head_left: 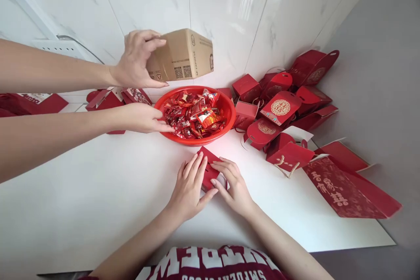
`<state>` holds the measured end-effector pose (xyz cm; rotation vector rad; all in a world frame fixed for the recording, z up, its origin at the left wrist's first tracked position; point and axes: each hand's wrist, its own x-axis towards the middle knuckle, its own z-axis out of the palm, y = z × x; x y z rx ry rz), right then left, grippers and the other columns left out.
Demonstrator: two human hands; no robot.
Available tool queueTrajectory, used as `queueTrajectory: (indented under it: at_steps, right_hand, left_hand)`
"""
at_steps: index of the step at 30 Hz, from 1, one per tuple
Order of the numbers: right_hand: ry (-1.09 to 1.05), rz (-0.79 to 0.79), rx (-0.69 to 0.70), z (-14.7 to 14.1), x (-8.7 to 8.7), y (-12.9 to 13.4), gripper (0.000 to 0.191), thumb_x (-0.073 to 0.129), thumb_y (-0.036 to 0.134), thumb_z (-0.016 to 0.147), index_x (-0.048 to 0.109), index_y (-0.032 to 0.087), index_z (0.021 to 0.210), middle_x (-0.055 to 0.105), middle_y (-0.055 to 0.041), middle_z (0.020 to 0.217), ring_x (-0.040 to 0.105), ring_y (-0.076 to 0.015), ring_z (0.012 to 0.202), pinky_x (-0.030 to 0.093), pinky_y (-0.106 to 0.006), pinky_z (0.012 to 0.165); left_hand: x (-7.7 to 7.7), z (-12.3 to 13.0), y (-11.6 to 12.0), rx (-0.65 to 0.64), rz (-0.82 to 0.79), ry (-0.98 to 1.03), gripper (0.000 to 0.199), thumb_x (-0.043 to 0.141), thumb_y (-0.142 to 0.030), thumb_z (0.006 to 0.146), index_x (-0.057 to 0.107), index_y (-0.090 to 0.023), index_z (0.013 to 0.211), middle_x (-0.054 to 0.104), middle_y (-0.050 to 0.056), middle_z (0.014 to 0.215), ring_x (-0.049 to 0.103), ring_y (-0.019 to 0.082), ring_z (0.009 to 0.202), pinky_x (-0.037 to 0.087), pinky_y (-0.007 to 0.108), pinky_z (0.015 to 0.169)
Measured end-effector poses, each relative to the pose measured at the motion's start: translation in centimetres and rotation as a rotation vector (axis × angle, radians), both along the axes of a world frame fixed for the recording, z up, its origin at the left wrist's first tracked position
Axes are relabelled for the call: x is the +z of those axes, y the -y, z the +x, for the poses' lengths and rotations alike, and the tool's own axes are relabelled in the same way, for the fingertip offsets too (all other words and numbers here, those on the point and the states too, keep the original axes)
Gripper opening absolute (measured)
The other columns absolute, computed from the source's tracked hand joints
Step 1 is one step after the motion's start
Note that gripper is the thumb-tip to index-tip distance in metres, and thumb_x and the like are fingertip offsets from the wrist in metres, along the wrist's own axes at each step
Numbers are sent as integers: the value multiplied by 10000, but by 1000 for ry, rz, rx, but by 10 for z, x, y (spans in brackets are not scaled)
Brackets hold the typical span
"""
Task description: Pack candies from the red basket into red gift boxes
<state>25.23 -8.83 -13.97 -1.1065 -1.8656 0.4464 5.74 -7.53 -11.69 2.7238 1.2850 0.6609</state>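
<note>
A small red gift box (209, 178) lies on the white table in front of me, partly covered by my hands. My left hand (191, 187) has its fingers stretched over the box's left side, its thumb near the front edge. At the right side, my right hand (234, 187) grips the box between thumb and fingers, next to a pale opening or flap. Just behind it stands a red plastic basket (230, 124) heaped with red-wrapped candies (197, 116). Whether the box contains anything is hidden.
From the left, a co-worker's upper hand (139, 59) holds a brown cardboard box (177, 54) tilted above the basket. Their lower hand (144, 118) touches the basket's rim. Many red gift boxes (280, 107) are piled right; a larger red box (341, 188) lies nearer. More red boxes (110, 100) are left.
</note>
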Motion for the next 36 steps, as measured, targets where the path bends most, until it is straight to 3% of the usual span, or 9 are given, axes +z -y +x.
queueTrajectory:
  at_steps: [5, 12, 15, 19, 24, 27, 30, 32, 36]
  right_hand:
    - [-45, -65, -13, 2, 2, 2, 394, 536, 278, 963, 489, 254, 1353, 598, -101, 1301, 436, -276, 1345, 443, -510, 1082]
    - [-39, -47, 79, 3, 4, 5, 431, 555, 250, 953, 457, 265, 1373, 578, -89, 1335, 423, -267, 1353, 426, -493, 1097]
    - [-51, -54, 47, 6, 1, 5, 388, 530, 236, 966, 472, 259, 1349, 543, -110, 1362, 481, -264, 1299, 445, -485, 1068]
    - [-42, -68, -15, 15, -5, 4, 367, 519, 236, 971, 475, 259, 1335, 553, -118, 1331, 507, -266, 1264, 462, -488, 1036]
    - [-66, -98, -69, 22, -12, 0, 339, 504, 241, 981, 489, 260, 1319, 560, -109, 1300, 531, -252, 1217, 508, -464, 979]
    - [-89, -114, -83, 22, -13, -1, 329, 494, 251, 986, 498, 263, 1315, 566, -102, 1280, 549, -243, 1180, 543, -430, 926]
    - [-77, -147, -107, 22, -15, -1, 324, 489, 265, 989, 501, 273, 1312, 569, -94, 1273, 586, -232, 1115, 562, -410, 888]
    - [-65, -169, -118, 22, -17, -1, 315, 482, 278, 992, 503, 278, 1306, 570, -93, 1268, 605, -228, 1076, 575, -398, 854]
    - [-51, -243, -132, 20, -23, -3, 296, 473, 309, 994, 504, 289, 1287, 560, -91, 1276, 624, -219, 1027, 594, -318, 694]
  left_hand:
    - [4, 3, -4, -2, -6, -80, 770, 531, -496, 919, 285, -96, 1530, 258, 182, 1599, 215, 363, 1484, 293, 545, 1148]
    - [16, 0, -8, 44, 7, -136, 634, 520, -354, 911, 390, -142, 1494, 326, 127, 1582, 298, 389, 1440, 341, 576, 1105]
    - [18, -11, -8, 86, 21, -139, 652, 524, -234, 858, 399, -176, 1495, 359, 96, 1570, 328, 389, 1421, 370, 559, 1086]
    - [17, -37, -8, 231, 34, -175, 653, 512, -248, 858, 397, -201, 1499, 368, 77, 1567, 349, 387, 1404, 426, 532, 1035]
    - [23, -99, -13, 714, -38, -223, 615, 436, -362, 922, 387, -167, 1504, 371, 109, 1562, 295, 409, 1419, 411, 577, 1041]
    - [33, -157, -18, 1076, -110, -191, 691, 444, -505, 907, 384, -164, 1505, 319, 180, 1565, 261, 508, 1386, 370, 674, 1009]
    - [42, -220, -28, 1301, -229, -82, 782, 473, -622, 864, 323, -243, 1531, 228, 213, 1566, 293, 535, 1341, 381, 696, 956]
    - [45, -257, -39, 1358, -242, -18, 804, 474, -660, 847, 305, -277, 1533, 215, 187, 1559, 277, 524, 1343, 378, 682, 972]
    - [52, -310, -78, 1261, -298, 98, 835, 467, -675, 849, 264, -260, 1545, 144, 186, 1570, 133, 526, 1392, 310, 708, 1004]
